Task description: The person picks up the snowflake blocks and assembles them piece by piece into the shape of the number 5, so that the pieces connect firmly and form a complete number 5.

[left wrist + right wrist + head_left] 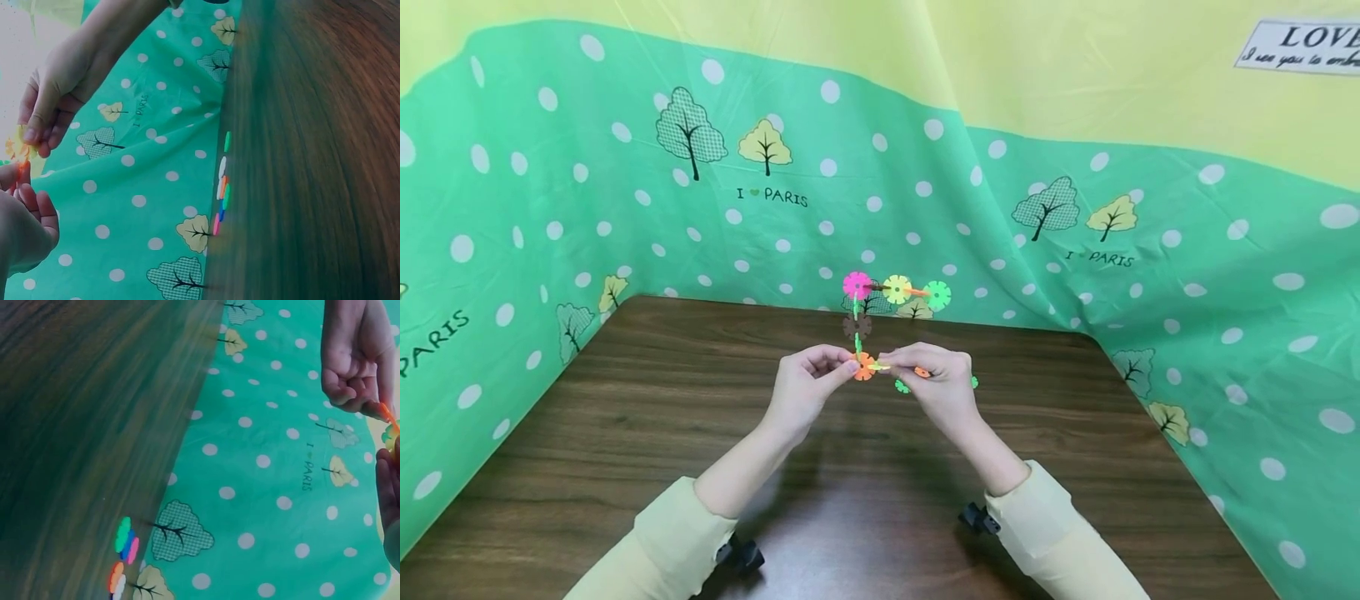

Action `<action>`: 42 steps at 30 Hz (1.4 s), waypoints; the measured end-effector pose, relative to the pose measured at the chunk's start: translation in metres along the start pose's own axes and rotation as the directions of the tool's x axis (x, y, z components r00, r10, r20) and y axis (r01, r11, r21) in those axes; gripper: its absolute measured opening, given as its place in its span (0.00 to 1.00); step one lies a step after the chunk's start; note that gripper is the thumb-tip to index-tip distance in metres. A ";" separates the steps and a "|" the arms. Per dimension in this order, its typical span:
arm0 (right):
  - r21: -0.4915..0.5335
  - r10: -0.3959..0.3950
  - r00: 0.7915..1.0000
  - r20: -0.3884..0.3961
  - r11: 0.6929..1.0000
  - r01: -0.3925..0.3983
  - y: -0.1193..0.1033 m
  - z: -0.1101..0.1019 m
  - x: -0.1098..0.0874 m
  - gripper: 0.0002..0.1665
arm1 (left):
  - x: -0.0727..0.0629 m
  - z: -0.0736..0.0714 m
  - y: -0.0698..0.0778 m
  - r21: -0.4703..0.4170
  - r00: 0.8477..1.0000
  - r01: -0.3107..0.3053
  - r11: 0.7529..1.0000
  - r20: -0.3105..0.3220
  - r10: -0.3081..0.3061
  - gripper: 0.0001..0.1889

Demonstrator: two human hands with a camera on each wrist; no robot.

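Note:
A chain of slotted plastic snowflake discs is held up above the table. My left hand pinches the orange disc at the chain's lower end between thumb and fingers. The fingers of my right hand pinch a yellow disc, seen edge-on against the orange disc's right side. From the orange disc the chain rises through a brown disc to a pink disc. It then runs right through another yellow disc to a green disc, with edge-on discs between. My right fingertips partly hide the pinched yellow disc.
Loose discs lie on the dark wooden table, including a green disc partly behind the right hand. The left wrist view shows a white disc and a pink disc among them. A green dotted cloth hangs around the table.

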State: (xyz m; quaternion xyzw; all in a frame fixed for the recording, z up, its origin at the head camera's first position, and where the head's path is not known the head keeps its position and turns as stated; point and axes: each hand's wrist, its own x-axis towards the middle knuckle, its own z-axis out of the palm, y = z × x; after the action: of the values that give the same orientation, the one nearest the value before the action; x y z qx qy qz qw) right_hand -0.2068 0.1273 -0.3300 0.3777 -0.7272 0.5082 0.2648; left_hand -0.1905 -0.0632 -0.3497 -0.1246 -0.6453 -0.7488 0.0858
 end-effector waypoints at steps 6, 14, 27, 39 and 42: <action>-0.039 -0.047 0.999 0.017 0.998 0.048 -0.001 -0.002 0.004 0.12 | 0.000 -0.002 0.001 -0.047 0.998 0.035 0.998 0.044 -0.033 0.11; -0.010 -0.032 0.999 0.021 0.999 0.032 0.001 -0.001 0.003 0.12 | 0.002 0.001 -0.003 -0.082 0.998 0.060 0.995 0.031 -0.058 0.12; -0.172 0.098 0.992 0.076 0.982 -0.084 0.021 -0.024 -0.004 0.17 | 0.004 0.001 -0.001 -0.101 0.987 0.142 0.985 -0.059 -0.148 0.10; -0.361 0.302 0.907 0.293 0.913 -0.188 0.087 -0.067 -0.020 0.18 | 0.005 -0.013 -0.004 -0.061 0.986 0.148 0.987 -0.070 -0.152 0.10; -0.379 0.348 0.870 0.349 0.902 -0.209 0.104 -0.070 -0.025 0.18 | 0.005 -0.017 -0.006 -0.059 0.986 0.150 0.987 -0.061 -0.154 0.10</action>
State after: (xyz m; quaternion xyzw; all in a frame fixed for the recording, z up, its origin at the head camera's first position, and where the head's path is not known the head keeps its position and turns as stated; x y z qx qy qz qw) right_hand -0.2777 0.2208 -0.3816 0.3153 -0.8880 0.3225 0.0894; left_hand -0.1982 -0.0785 -0.3566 -0.0525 -0.6291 -0.7742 0.0461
